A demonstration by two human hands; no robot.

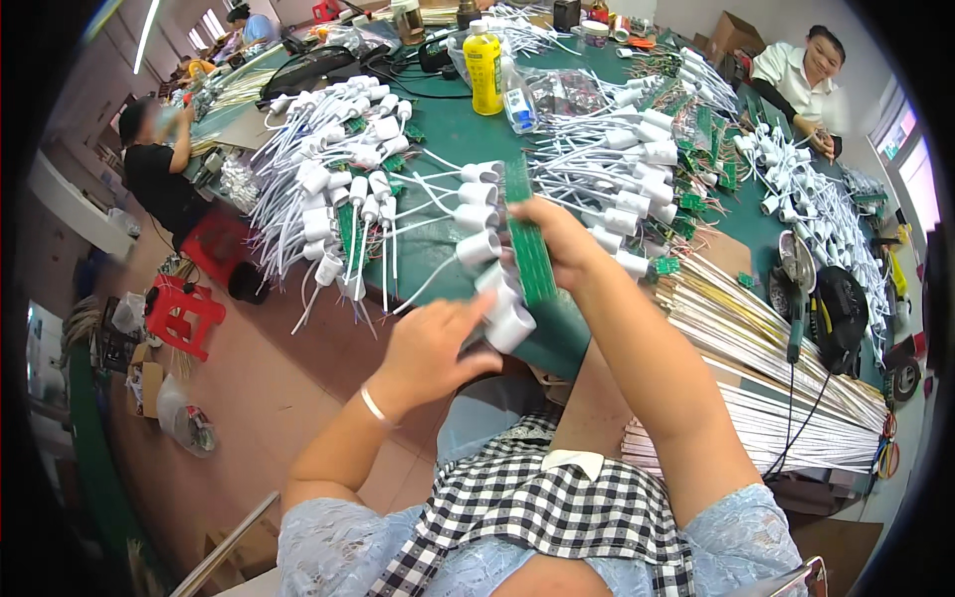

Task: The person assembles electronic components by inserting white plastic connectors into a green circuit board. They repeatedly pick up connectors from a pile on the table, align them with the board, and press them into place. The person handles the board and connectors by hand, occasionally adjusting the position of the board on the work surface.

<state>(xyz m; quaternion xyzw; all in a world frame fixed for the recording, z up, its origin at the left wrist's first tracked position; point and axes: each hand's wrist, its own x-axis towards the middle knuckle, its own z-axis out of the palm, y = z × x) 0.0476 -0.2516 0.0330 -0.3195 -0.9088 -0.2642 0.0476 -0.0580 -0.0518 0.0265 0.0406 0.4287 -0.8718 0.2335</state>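
My right hand (559,239) grips a long green circuit board strip (535,267), thumb and fingers wrapped round its upper part. Along the strip's left side runs a row of white cylindrical caps (477,248), several with white cables trailing to the left. My left hand (430,348) is held by the nearest cap (509,328), index finger and thumb apart. Its fingertips are slightly blurred and overlap the lower caps, so contact there is unclear. Beyond the left hand, a heap of white capped cables (328,189) lies on the green table (438,119).
More cabled caps with small boards (627,169) lie right of the strip. Bundled thin strips (766,378) fan out at lower right, near a black-handled tool (796,289). A yellow bottle (484,70) stands farther back. Red stools (186,313) stand left; a co-worker (811,85) sits opposite.
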